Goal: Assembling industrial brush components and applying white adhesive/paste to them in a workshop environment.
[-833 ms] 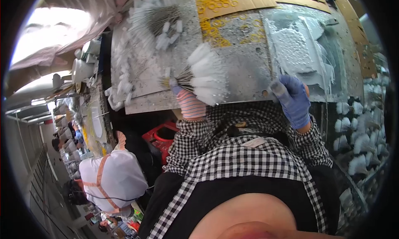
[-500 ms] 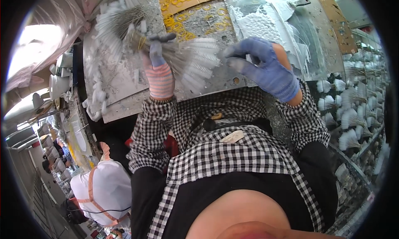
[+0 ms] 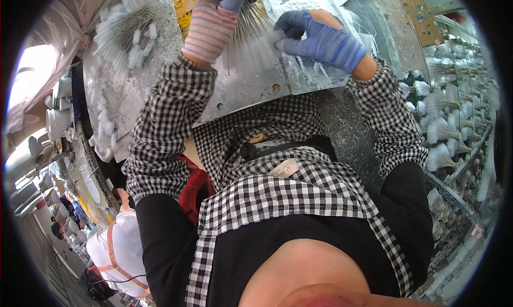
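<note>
My left hand (image 3: pixel 212 26), in a striped pink and grey glove, is closed around a bundle of thin wire-stemmed brushes (image 3: pixel 250 20) near the far edge of view. Their white bristle ends (image 3: pixel 243 56) fan down toward me, smeared by motion. Just right of the bristles is my right hand (image 3: pixel 323 42), in a blue glove with dark fingertips. Its thumb and fingers are bent together beside the bristle ends; what they pinch, if anything, is too blurred to make out.
More wire brushes (image 3: pixel 120 37) lie piled on the metal worktable (image 3: pixel 243 96) at left. Yellow rings (image 3: pixel 187 0) lie on it beyond my left hand. White paste coats a board (image 3: pixel 368 18) at far right. A rack of brushes (image 3: pixel 441 115) stands right; a person in white (image 3: pixel 117 253) is lower left.
My left hand has moved away from me and slightly right, turning the bundle so its bristles point toward me. My right hand has moved farther off and left, its fingers drawing close to the bristles.
</note>
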`<action>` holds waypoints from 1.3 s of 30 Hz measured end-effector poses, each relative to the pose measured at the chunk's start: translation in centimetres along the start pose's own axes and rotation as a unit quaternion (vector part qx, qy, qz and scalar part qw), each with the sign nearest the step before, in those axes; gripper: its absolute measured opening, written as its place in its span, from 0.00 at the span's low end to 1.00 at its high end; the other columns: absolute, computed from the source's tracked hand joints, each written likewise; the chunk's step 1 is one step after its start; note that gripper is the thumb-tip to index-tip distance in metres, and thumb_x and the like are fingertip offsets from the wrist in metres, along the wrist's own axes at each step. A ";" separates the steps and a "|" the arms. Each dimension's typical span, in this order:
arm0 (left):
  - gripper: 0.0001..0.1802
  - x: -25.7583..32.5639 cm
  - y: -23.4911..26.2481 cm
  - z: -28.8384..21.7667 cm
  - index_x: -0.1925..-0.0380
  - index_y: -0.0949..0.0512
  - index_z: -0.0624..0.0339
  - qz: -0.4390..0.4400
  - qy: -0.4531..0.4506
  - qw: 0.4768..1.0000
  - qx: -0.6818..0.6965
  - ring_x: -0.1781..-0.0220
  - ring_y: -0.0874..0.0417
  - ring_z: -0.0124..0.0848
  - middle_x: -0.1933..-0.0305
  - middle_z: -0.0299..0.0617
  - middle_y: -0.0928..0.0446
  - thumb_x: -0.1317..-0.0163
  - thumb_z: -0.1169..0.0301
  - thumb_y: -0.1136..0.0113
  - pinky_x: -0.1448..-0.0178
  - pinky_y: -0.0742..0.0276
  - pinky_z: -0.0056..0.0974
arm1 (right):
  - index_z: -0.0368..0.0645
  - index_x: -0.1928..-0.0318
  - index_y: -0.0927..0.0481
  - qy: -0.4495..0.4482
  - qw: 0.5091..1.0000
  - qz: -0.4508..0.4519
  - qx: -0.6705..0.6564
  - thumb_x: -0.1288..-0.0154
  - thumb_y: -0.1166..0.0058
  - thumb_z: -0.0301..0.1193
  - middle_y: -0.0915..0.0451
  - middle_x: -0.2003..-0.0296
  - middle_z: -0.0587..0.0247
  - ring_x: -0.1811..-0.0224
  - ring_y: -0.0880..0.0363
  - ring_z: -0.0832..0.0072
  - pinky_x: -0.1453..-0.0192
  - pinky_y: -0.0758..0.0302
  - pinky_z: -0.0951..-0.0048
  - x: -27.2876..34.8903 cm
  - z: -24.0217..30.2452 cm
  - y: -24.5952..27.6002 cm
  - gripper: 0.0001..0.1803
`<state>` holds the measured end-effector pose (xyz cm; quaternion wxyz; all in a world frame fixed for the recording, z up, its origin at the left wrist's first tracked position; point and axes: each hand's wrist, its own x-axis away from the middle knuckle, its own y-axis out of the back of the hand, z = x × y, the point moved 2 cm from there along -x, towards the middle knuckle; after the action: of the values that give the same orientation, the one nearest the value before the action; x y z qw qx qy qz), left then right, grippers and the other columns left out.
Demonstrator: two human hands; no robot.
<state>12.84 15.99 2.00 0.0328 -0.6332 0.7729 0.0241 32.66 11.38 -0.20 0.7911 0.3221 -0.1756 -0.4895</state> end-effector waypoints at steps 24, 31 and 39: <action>0.16 -3.1 -6.0 0.0 0.52 0.24 0.65 0.140 -0.123 0.976 -0.116 0.63 0.26 0.22 0.65 0.32 0.24 0.38 0.73 0.34 0.58 0.26 0.28 | 0.40 0.58 0.15 0.079 0.993 -0.029 0.087 0.34 0.42 0.42 0.14 0.62 0.50 0.61 0.16 0.60 0.55 0.22 0.61 -1.1 -4.5 1.2 0.18; 0.18 -3.8 -7.2 0.0 0.57 0.22 0.51 0.222 -0.346 0.701 -0.582 0.53 0.20 0.43 0.59 0.40 0.19 0.49 0.64 0.32 0.46 0.26 0.47 | 0.47 0.56 0.19 0.156 0.980 -0.050 0.115 0.28 0.49 0.39 0.20 0.54 0.56 0.50 0.22 0.60 0.45 0.25 0.62 -2.6 -8.8 -0.9 0.11; 0.18 -4.2 -6.4 1.2 0.58 0.23 0.49 0.225 -0.361 0.695 -0.579 0.52 0.20 0.41 0.62 0.37 0.20 0.50 0.63 0.32 0.47 0.27 0.47 | 0.47 0.55 0.19 0.187 0.975 -0.102 0.068 0.29 0.47 0.38 0.20 0.55 0.57 0.51 0.22 0.60 0.45 0.25 0.60 -2.9 -9.6 -2.0 0.10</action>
<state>19.99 18.92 1.21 -0.0708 -0.2767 0.6542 0.7003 35.70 16.62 -8.49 0.7321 0.4773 -0.0241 -0.4854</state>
